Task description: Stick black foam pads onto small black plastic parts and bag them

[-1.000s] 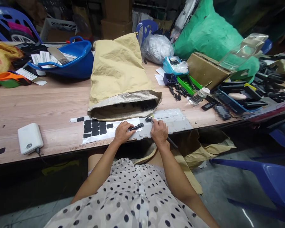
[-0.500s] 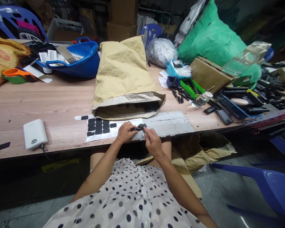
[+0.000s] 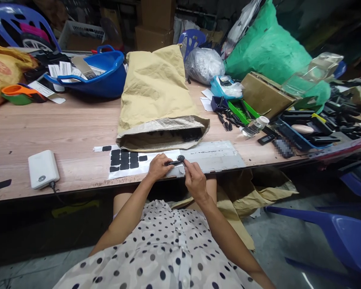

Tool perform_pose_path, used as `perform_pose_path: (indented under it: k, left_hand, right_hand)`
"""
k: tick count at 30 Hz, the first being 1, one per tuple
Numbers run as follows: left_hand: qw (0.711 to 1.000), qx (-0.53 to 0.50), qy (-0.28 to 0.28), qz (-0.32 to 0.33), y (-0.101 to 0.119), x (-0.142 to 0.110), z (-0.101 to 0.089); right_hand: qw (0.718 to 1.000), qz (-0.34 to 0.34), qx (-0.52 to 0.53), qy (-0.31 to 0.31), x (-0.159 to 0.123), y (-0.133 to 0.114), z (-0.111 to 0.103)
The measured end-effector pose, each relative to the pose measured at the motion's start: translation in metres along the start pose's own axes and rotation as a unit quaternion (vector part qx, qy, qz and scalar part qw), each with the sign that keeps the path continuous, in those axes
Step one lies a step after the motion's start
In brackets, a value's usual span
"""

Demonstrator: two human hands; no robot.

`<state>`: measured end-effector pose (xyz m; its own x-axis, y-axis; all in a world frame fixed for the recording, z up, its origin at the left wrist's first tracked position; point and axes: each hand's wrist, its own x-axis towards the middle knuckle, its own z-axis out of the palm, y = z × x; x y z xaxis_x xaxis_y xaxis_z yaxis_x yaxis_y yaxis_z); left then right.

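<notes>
"Where is the black piece (image 3: 175, 163)?"
"Near the front edge of the counter (image 3: 78, 132), where a white sheet of black patches (image 3: 124, 160) meets a grey board (image 3: 219, 155)."
"Which way does it point?"
"It's slim; its long axis runs sideways, roughly parallel to that front edge, free end to the right."
"What holds it?"
"The left hand (image 3: 158, 166), pinching its left end. The right hand (image 3: 195, 179) grips a round-headed tool (image 3: 181, 158), head by the piece's right end; whether they touch, I can't tell."
</notes>
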<state>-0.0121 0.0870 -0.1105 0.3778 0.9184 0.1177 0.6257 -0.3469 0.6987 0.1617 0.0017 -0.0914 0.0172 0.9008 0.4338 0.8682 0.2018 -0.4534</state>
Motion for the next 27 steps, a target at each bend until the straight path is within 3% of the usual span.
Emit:
perform_pose_path:
  k: [6, 10, 16, 21, 27]
  left_hand:
    - [1.0, -0.002, 0.002, -0.002, 0.0, -0.001, 0.0]
    - [1.0, 0.002, 0.003, -0.004, 0.004, -0.002, -0.001]
    - [1.0, 0.014, 0.012, 0.004, 0.008, -0.002, -0.002]
    - [1.0, 0.02, 0.011, 0.014, 0.006, -0.003, -0.001]
    - [1.0, 0.017, 0.003, 0.011, 0.005, -0.005, -0.002]
  right_hand:
    - [0.999, 0.006, -0.023, -0.022, -0.005, 0.003, 0.004]
    - [1.0, 0.023, -0.022, -0.003, -0.001, 0.009, 0.001]
    - [0.991, 0.083, -0.098, 0.035, 0.021, 0.04, -0.009]
    - [0.977, 0.113, -0.18, 0.02, 0.037, 0.072, -0.003]
    - [0.966, 0.129, -0.223, 0.036, 0.038, 0.075, 0.006]
